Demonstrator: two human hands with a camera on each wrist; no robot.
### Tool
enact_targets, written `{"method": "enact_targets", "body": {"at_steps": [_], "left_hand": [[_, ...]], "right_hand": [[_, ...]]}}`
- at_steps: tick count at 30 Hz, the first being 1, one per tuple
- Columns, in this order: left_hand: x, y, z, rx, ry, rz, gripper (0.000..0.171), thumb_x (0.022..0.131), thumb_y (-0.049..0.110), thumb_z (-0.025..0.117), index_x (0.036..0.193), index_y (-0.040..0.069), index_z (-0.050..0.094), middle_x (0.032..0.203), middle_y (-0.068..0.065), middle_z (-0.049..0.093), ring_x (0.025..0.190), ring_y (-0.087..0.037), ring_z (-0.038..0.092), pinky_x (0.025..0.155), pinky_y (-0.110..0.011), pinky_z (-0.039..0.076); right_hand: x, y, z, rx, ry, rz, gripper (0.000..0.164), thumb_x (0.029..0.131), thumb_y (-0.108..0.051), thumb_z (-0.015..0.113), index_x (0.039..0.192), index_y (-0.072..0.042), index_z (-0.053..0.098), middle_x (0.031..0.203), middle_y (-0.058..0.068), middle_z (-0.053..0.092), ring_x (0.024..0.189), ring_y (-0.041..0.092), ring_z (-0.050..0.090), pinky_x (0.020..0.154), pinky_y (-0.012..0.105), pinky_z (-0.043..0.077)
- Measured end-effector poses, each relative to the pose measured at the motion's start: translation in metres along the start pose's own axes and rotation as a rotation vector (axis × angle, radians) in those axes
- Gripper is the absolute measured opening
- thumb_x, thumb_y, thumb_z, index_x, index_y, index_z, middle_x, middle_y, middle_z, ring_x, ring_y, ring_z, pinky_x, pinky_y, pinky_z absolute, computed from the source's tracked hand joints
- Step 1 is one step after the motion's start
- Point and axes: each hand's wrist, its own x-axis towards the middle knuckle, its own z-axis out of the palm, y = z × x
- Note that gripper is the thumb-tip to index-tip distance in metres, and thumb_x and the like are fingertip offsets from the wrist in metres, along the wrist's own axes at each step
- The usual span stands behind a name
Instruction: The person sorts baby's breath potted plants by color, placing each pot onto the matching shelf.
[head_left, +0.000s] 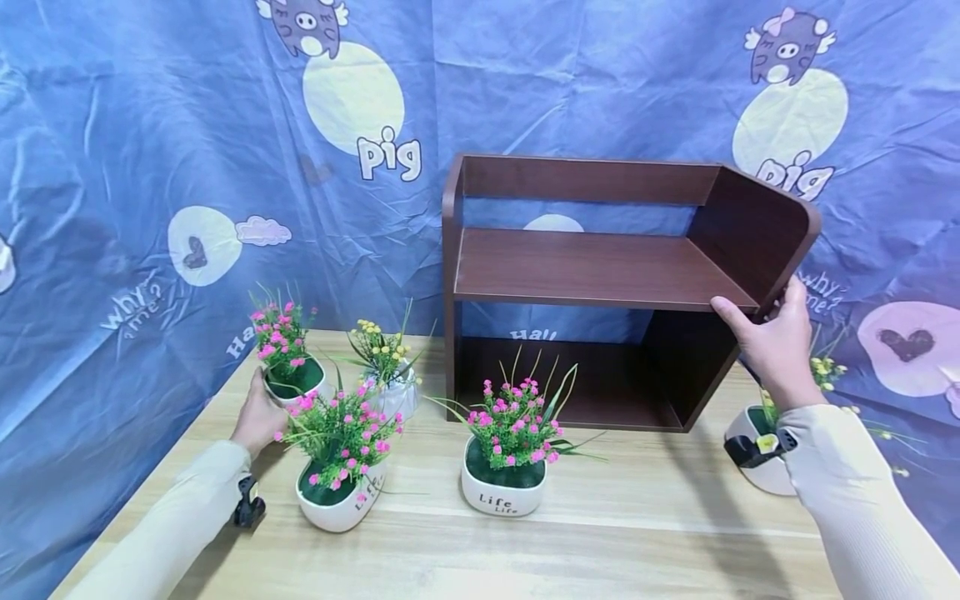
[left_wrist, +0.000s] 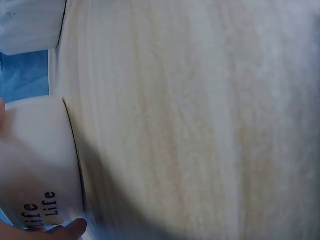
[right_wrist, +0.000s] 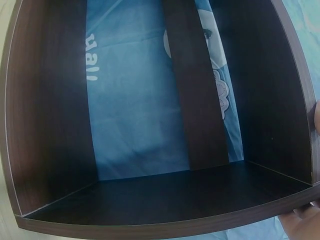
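Observation:
At the table's left rear, my left hand [head_left: 260,419] grips a white flowerpot [left_wrist: 35,155] of artificial pink flowers [head_left: 282,335]. Its fingers curl round the pot, whose side carries "Life" lettering in the left wrist view. My right hand [head_left: 780,346] holds the right side of a dark brown two-tier shelf [head_left: 600,267], thumb on the middle board's front edge and fingers round the outside of the side panel. The right wrist view looks into the shelf's lower compartment [right_wrist: 150,205], with fingers [right_wrist: 300,225] at the lower right corner.
Two more pink-flowered pots stand in front, one at left [head_left: 337,504] and one before the shelf [head_left: 502,492]. A yellow-flowered pot [head_left: 393,396] is left of the shelf. Another white pot [head_left: 757,479] sits under my right forearm. Blue printed cloth [head_left: 187,108] hangs behind.

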Motion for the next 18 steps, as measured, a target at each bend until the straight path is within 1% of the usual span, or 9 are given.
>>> {"method": "enact_targets", "body": {"at_steps": [3, 7, 10, 14, 16, 18], "left_hand": [[0.0032, -0.0032, 0.0001, -0.015, -0.004, 0.021, 0.108, 0.056, -0.019, 0.047, 0.146, -0.012, -0.012, 0.144, -0.043, 0.019, 0.133, -0.053, 0.022, 0.114, -0.057, 0.015], [0.0061, -0.0059, -0.0005, 0.016, 0.012, 0.055, 0.107, 0.052, -0.017, 0.048, 0.146, -0.014, -0.005, 0.14, -0.044, 0.024, 0.129, -0.052, 0.028, 0.112, -0.058, 0.019], [0.0061, -0.005, -0.0007, 0.05, 0.035, 0.071, 0.105, 0.052, -0.017, 0.05, 0.146, -0.015, 0.001, 0.137, -0.044, 0.028, 0.126, -0.052, 0.031, 0.11, -0.06, 0.022], [0.0046, -0.0031, -0.0006, 0.082, 0.063, 0.064, 0.096, 0.06, -0.014, 0.054, 0.145, -0.016, 0.009, 0.132, -0.043, 0.034, 0.122, -0.053, 0.036, 0.107, -0.062, 0.025], [0.0036, -0.0031, -0.0008, 0.096, 0.071, 0.044, 0.093, 0.063, -0.011, 0.055, 0.145, -0.015, 0.01, 0.131, -0.042, 0.034, 0.12, -0.054, 0.037, 0.106, -0.064, 0.026], [0.0022, -0.0033, -0.0015, 0.115, 0.082, 0.023, 0.093, 0.068, -0.007, 0.06, 0.145, -0.015, 0.01, 0.133, -0.042, 0.034, 0.121, -0.056, 0.036, 0.105, -0.064, 0.026]], "right_hand": [[-0.0003, 0.0009, 0.0, 0.009, 0.001, 0.0, 0.076, 0.083, -0.024, 0.075, 0.144, -0.019, 0.032, 0.121, -0.012, 0.046, 0.111, 0.004, 0.05, 0.088, 0.01, 0.04], [-0.0011, 0.001, -0.0003, 0.017, -0.001, -0.001, 0.076, 0.083, -0.023, 0.075, 0.145, -0.019, 0.031, 0.123, -0.011, 0.046, 0.112, 0.004, 0.049, 0.088, 0.009, 0.04], [-0.0012, 0.0009, -0.001, 0.022, -0.003, -0.004, 0.076, 0.083, -0.023, 0.075, 0.145, -0.019, 0.031, 0.124, -0.01, 0.046, 0.113, 0.004, 0.049, 0.089, 0.009, 0.04], [-0.0009, 0.0011, -0.0006, 0.031, -0.004, -0.008, 0.074, 0.083, -0.023, 0.074, 0.144, -0.017, 0.031, 0.123, -0.01, 0.046, 0.113, 0.004, 0.049, 0.089, 0.01, 0.039], [-0.0013, 0.0012, 0.0002, 0.03, -0.003, -0.012, 0.074, 0.083, -0.023, 0.074, 0.143, -0.017, 0.032, 0.123, -0.01, 0.046, 0.113, 0.004, 0.049, 0.091, 0.011, 0.039], [-0.0016, 0.0005, 0.0008, 0.035, -0.007, -0.018, 0.074, 0.084, -0.023, 0.074, 0.143, -0.018, 0.032, 0.124, -0.009, 0.046, 0.115, 0.005, 0.049, 0.093, 0.012, 0.039]]}}
